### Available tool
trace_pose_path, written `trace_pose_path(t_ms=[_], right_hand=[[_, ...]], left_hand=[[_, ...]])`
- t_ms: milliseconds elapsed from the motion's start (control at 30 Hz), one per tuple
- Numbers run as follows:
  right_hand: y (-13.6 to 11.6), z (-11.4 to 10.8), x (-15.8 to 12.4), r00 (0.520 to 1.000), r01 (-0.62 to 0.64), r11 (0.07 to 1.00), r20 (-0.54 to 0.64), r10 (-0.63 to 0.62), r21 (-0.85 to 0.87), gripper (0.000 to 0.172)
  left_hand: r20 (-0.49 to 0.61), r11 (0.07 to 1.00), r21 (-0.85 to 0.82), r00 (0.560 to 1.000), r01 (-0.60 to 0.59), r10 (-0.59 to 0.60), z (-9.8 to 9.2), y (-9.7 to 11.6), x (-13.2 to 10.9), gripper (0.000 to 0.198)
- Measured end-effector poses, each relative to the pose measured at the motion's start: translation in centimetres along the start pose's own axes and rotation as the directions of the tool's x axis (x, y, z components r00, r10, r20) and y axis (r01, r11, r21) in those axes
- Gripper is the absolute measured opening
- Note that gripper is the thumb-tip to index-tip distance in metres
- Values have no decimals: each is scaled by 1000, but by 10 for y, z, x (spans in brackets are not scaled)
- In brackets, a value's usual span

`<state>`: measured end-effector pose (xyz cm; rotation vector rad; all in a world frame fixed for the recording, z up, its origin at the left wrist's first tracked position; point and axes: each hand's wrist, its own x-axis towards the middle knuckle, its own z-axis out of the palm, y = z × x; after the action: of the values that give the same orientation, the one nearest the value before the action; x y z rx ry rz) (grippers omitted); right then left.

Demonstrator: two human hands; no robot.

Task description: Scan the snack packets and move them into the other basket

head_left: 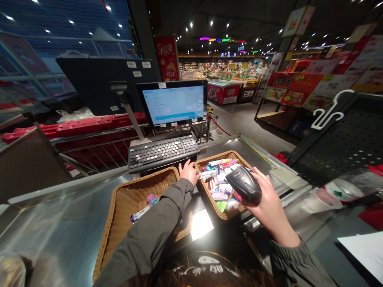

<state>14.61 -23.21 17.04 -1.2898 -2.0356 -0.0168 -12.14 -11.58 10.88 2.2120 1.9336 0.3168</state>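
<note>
My right hand is closed around a black handheld barcode scanner, its head over the right wicker basket. That basket is filled with small colourful packaged items. My left hand is at the basket's left rim, just below the keyboard. A slim white tube-like item juts from its thumb side over the rim, apparently pinched there; the exact grip is partly hidden. Under my left forearm, the left wicker basket holds a few items, among them a pink and purple one.
Behind the keyboard stands a lit monitor; a second screen faces away at left. A white hook hangs on the black panel at right. Plastic cups and white paper lie along the right side of the metal counter.
</note>
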Motion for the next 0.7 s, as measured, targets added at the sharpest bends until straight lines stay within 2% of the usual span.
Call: trace_pose_path(t_ms=[67,167,300,467,600,700], right_hand=[[3,0,-1,1000,-5,1000,-1,5,-5,52],[4,0,0,1000,13,1000,2,-13,-11,52],[-4,2,9,999,33,999,26,-33,11,57],[-26,4,26,990,132,990,37,-135,54,59],[-41,6,35,973,229,970,-11,-229,77,55],[-53,6,41,959,284,956,-27,-283,76,50]], left_hand=[[-59,999,-16,998,-30,29,-10,-4,-1,16],[-182,997,-34,982,-65,58,-37,-13,-6,16],[-399,994,-50,914,-99,71,-87,-24,-18,17],[-543,959,-214,838,-186,41,-141,-33,-44,22],[-635,942,-246,772,-228,21,-165,-39,-65,24],[-663,953,-222,749,-207,8,-175,-47,-77,23]])
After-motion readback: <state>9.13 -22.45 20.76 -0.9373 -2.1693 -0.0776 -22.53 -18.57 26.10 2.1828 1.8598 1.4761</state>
